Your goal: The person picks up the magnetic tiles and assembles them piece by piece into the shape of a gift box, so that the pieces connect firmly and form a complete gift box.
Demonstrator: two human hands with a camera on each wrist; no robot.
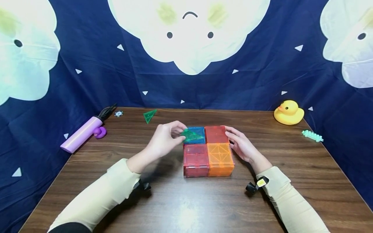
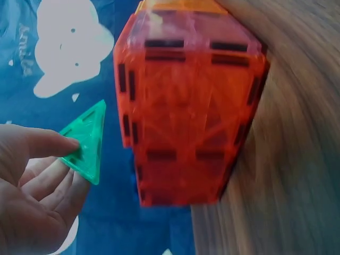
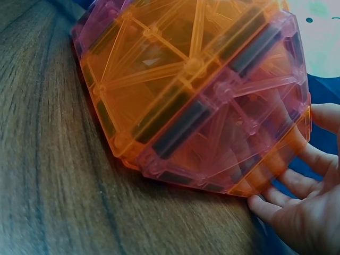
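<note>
A low box of translucent magnetic tiles (image 1: 196, 155) stands on the table, its top made of two red squares, an orange one (image 1: 220, 153) and a blue one (image 1: 199, 130). My left hand (image 1: 166, 137) pinches a green triangular magnetic tile (image 1: 190, 136) between thumb and fingers, over the blue square. In the left wrist view that green tile (image 2: 89, 146) appears apart from the red side wall (image 2: 191, 101). My right hand (image 1: 243, 145) rests against the box's right side near the far corner. Through the clear wall (image 3: 239, 122), the right wrist view partly shows its fingers.
Another green triangular tile (image 1: 150, 116) lies at the back. A poker chip (image 1: 118, 113) and a purple cylindrical object (image 1: 83, 133) with dark strands are at the left. On the right are a yellow rubber duck (image 1: 289, 112) and a mint-green knobbly piece (image 1: 312, 136). A blue curtain (image 1: 204, 87) hangs behind.
</note>
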